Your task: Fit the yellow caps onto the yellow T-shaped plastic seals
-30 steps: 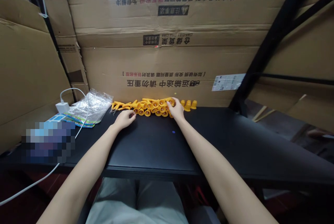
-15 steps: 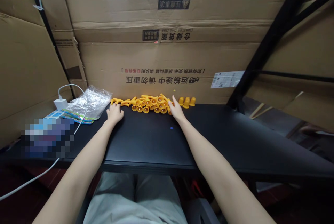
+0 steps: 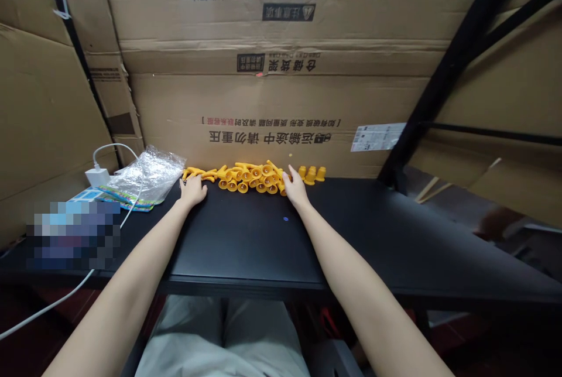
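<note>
A heap of yellow cup-ended plastic pieces (image 3: 250, 177) lies on the black tabletop against the cardboard, many with their round open ends facing me. To its left are thin yellow branch-shaped pieces (image 3: 208, 176). My left hand (image 3: 192, 191) rests at these branches, thumb apart from the fingers; the fingertips partly hide some pieces. At the heap's right end is my right hand (image 3: 295, 189), fingers stretched forward and spread from the thumb, its side against or very near the pieces. Just right of it stand three yellow cup-shaped pieces (image 3: 310, 175).
Cardboard (image 3: 272, 96) walls off the back. A clear plastic bag (image 3: 153, 172), a white charger (image 3: 97, 176) with its cable and a blurred-out object (image 3: 74, 233) lie on the left. A black metal post (image 3: 439, 72) rises at the right. A small blue spot (image 3: 285, 219) marks the tabletop (image 3: 246, 242).
The view has shifted slightly, so everything sits a little lower and further left. Both hands stay at the same places by the yellow pieces.
</note>
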Demonstrator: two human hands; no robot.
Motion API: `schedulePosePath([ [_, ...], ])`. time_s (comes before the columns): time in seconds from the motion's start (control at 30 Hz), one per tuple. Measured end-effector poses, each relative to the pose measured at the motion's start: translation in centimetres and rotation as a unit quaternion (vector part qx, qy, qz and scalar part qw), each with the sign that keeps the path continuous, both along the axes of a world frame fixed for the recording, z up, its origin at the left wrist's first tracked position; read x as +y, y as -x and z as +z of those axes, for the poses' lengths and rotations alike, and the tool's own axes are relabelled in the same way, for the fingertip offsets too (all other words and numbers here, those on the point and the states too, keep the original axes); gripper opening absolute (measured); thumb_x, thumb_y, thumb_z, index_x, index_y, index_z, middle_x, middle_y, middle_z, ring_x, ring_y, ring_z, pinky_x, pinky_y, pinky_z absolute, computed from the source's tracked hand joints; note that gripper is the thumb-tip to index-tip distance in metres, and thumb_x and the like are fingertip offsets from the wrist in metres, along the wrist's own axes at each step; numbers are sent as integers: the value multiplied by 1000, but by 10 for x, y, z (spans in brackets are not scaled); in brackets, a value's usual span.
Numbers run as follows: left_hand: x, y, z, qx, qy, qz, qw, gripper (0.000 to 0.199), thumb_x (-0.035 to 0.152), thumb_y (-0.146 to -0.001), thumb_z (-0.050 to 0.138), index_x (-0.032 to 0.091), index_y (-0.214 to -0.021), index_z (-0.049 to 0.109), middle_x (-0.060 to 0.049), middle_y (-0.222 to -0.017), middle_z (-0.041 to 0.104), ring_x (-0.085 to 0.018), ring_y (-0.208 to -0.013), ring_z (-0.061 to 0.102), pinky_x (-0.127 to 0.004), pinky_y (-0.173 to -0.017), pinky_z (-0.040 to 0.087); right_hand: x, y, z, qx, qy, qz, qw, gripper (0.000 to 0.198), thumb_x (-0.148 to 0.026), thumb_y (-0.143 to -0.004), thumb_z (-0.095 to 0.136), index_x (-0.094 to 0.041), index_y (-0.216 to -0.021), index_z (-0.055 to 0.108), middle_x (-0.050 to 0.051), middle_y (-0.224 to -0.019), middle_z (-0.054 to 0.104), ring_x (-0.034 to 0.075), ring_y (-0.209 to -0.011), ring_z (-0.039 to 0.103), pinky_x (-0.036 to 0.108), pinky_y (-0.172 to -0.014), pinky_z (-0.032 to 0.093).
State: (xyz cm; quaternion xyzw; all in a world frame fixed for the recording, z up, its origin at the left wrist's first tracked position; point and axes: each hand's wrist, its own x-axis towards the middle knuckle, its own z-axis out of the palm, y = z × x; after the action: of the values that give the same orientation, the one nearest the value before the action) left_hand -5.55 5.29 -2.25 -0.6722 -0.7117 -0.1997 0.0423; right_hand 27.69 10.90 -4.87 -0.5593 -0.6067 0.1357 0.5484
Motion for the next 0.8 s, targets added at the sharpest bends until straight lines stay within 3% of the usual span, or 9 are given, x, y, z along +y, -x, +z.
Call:
schedulePosePath([
  [0.2, 27, -21, 11, -9, 19, 13, 1000, 41, 21, -81, 44, 17, -119, 60, -15, -122, 63, -31, -122, 51, -55, -108, 29, 1, -1, -3, -10, -6, -9, 1000, 56, -47, -86, 45, -16, -133, 51, 15, -142, 48, 26, -133, 42, 47, -111, 30],
  [0.37, 47, -42, 13, -93, 32, -43, 994, 57, 16, -76, 48, 31, -130, 55, -6, -128, 63, -32, -126, 49, -59, -106, 30, 3, -3, -5, -19, -20, -6, 1000, 55, -51, -86, 45, -20, -132, 52, 12, -141, 50, 27, -133, 42, 49, -110, 31],
  [0.53, 56, -51, 9, -146, 25, -29, 989, 56, 14, -78, 43, 27, -131, 55, -7, -134, 58, -29, -130, 46, -56, -107, 32, 3, -2, -5, -32, -13, -8, 999, 56, -51, -87, 44, -20, -132, 52, 13, -141, 49, 26, -135, 40, 49, -110, 31],
  [0.67, 59, -55, 7, -169, -18, -70, 983, 57, 11, -80, 36, 27, -133, 52, -3, -142, 50, -24, -136, 38, -53, -110, 31, 1, -1, -3, -34, -14, -4, 999, 55, -50, -87, 45, -20, -132, 52, 13, -141, 49, 26, -135, 40, 49, -110, 30],
  [0.8, 64, -61, 5, -186, -24, -118, 975, 57, 13, -80, 37, 28, -133, 51, -1, -141, 52, -21, -137, 37, -46, -110, 34, 1, 0, -3, -40, -7, -2, 999, 55, -50, -86, 44, -19, -132, 52, 14, -141, 48, 28, -134, 40, 52, -110, 31],
])
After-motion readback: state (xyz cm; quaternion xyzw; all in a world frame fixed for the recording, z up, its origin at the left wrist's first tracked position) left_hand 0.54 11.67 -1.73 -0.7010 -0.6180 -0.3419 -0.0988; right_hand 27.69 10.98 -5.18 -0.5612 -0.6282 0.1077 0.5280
